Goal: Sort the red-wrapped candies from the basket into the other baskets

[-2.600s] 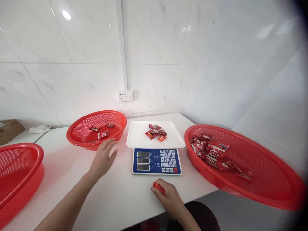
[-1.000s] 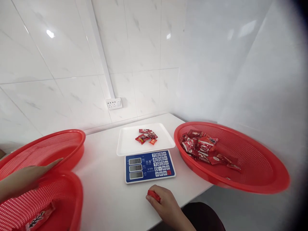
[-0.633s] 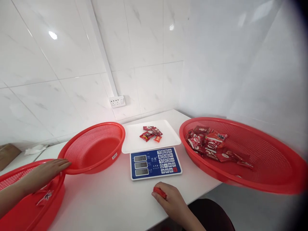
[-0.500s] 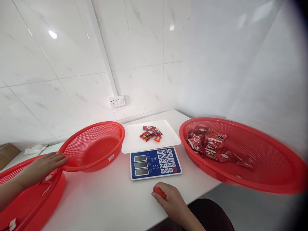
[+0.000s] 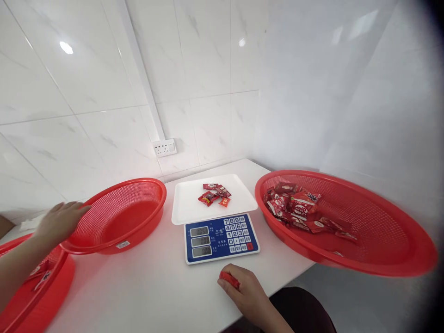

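Observation:
My right hand [image 5: 244, 289] is closed around a small red-wrapped candy [image 5: 229, 279], just in front of the digital scale [image 5: 222, 238]. Several red and dark red wrapped candies [image 5: 215, 194] lie grouped on the scale's white tray [image 5: 187, 210]. Over at the left, my left hand [image 5: 63, 219] has its fingers hooked over the near-left rim of a red perforated basket [image 5: 128, 217] that has nothing in it; the thumb is hidden. The scale's top display shows a reading, too blurred to be sure of.
A large red basket [image 5: 378, 222] at the right holds a pile of wrapped candies [image 5: 301, 208] and reaches past the table edge. Another red basket [image 5: 52, 291], with some packets inside, is at lower left. A wall socket [image 5: 164, 147] sits behind the white table [image 5: 138, 291].
The middle basket has shifted left with my left hand at its rim, opening a gap beside the scale tray. My right hand stays in place with the candy. The view has turned slightly.

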### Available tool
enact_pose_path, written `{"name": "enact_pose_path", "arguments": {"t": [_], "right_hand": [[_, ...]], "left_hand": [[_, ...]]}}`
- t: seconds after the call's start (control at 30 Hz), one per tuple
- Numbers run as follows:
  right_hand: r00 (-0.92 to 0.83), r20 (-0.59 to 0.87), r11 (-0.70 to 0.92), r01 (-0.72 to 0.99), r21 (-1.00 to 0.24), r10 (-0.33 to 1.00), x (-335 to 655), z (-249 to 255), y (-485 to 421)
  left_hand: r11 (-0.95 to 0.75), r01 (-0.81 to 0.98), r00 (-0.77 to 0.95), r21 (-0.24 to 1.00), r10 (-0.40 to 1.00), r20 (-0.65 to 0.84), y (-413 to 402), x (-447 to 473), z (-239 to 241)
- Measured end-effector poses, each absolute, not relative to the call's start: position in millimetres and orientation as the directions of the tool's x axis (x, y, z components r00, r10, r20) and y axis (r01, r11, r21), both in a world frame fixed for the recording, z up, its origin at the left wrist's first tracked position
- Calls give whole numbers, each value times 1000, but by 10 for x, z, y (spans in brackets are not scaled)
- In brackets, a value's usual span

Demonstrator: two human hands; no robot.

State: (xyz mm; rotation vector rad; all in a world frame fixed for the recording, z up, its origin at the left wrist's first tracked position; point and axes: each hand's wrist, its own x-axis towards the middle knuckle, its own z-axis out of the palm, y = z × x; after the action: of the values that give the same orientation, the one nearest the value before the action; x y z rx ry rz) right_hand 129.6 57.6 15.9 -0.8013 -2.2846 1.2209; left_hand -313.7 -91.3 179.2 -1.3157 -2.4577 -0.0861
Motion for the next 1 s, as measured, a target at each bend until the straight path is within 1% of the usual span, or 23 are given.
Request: {"name": "enact_pose_path", "arguments": {"t": [0.03, 0.07, 0.1, 0.13, 0.17, 0.2, 0.3, 0.33, 0.4, 0.5, 0.6, 0.77, 0.87, 1.0], "right_hand": [[-740, 99, 438, 280, -854, 666, 1297, 156, 578], [-737, 102, 431, 272, -860, 669, 1299, 151, 580], [-735, 104, 426, 266, -865, 670, 1300, 145, 581], [-735, 104, 423, 264, -867, 671, 1300, 138, 580], [-735, 103, 423, 265, -866, 670, 1300, 132, 579], [-735, 102, 425, 268, -864, 670, 1299, 127, 577], [-730, 102, 436, 285, -853, 675, 1290, 122, 570], [-727, 101, 437, 290, -851, 680, 1286, 123, 568], [-717, 98, 432, 300, -850, 690, 1278, 129, 564], [-706, 95, 422, 305, -854, 702, 1269, 143, 557], [-698, 96, 415, 304, -858, 709, 1271, 154, 547], [-703, 98, 419, 301, -857, 705, 1286, 157, 538], [-709, 100, 423, 296, -856, 698, 1291, 155, 544], [-719, 99, 432, 295, -852, 688, 1291, 151, 553]], "left_hand": [[534, 829, -470, -166, 826, 310, -753, -2970, 1800], [509, 848, -455, -151, 843, 288, -578, -2776, 1796], [470, 880, -436, -72, 858, 271, -393, -2561, 1778], [418, 908, -413, 37, 877, 244, -203, -2333, 1746], [367, 927, -374, 74, 898, 231, -12, -2100, 1702], [300, 948, -317, 110, 924, 216, 175, -1869, 1648], [36, 980, -73, 194, 980, 186, 680, -1258, 1461], [-17, 979, -20, 204, 984, 177, 821, -1100, 1402], [-65, 976, 30, 207, 985, 169, 1053, -869, 1300], [-54, 983, 22, 176, 983, 181, 1256, -733, 1200], [-50, 989, 21, 136, 978, 206, 1295, -786, 1172], [-16, 994, -12, 110, 968, 252, 1114, -1087, 1327], [76, 990, -108, 122, 955, 277, 902, -1375, 1549], [268, 955, -294, 124, 911, 291, 516, -1858, 1848]]}}
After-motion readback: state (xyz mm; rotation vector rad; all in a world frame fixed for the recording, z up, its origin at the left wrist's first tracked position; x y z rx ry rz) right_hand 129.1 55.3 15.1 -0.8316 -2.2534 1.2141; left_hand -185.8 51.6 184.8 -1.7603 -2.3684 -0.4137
